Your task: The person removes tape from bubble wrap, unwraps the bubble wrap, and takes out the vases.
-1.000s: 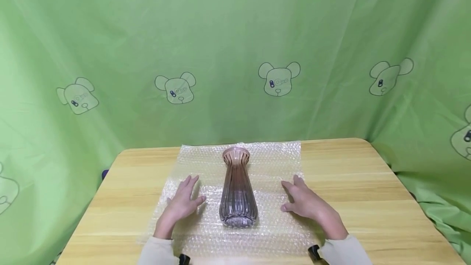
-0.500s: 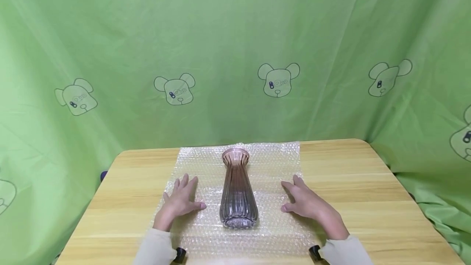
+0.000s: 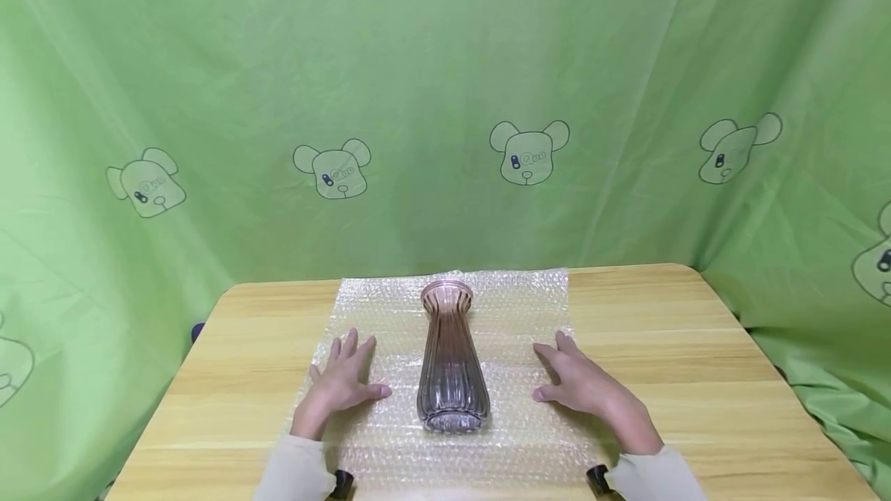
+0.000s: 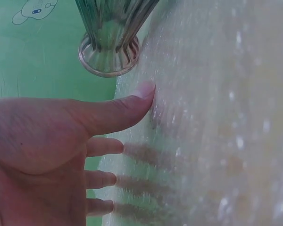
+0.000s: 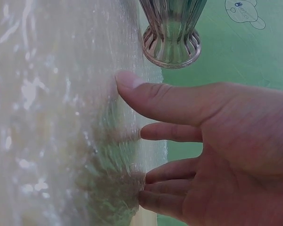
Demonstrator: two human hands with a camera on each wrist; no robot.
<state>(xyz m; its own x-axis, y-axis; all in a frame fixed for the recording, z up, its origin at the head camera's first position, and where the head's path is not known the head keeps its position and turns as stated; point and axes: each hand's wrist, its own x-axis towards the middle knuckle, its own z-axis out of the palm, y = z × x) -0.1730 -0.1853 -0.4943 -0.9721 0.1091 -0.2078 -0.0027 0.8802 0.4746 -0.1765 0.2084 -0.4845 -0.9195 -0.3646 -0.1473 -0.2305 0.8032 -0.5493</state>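
A ribbed glass vase (image 3: 452,362), pinkish at its flared mouth and smoky grey at the base, lies on its side on a sheet of bubble wrap (image 3: 501,447). Its mouth points to the far edge. To the left of the vase, my left hand (image 3: 339,386) rests its spread fingertips on the wrap. My right hand (image 3: 578,381) does the same on the right side. Neither hand touches the vase. Both wrist views show the thumb (image 4: 132,106) and fingertips at the wrap's surface, with the vase's rim (image 5: 172,54) beyond.
The bubble wrap covers the middle of a light wooden table (image 3: 668,346), reaching its far edge. A green curtain (image 3: 431,99) printed with bear heads hangs behind and at both sides. A small dark object (image 3: 198,329) shows past the table's left edge.
My left hand has spread its fingers and settled slightly, its thumb a little lower on the wrap. The right hand and the vase have stayed where they were.
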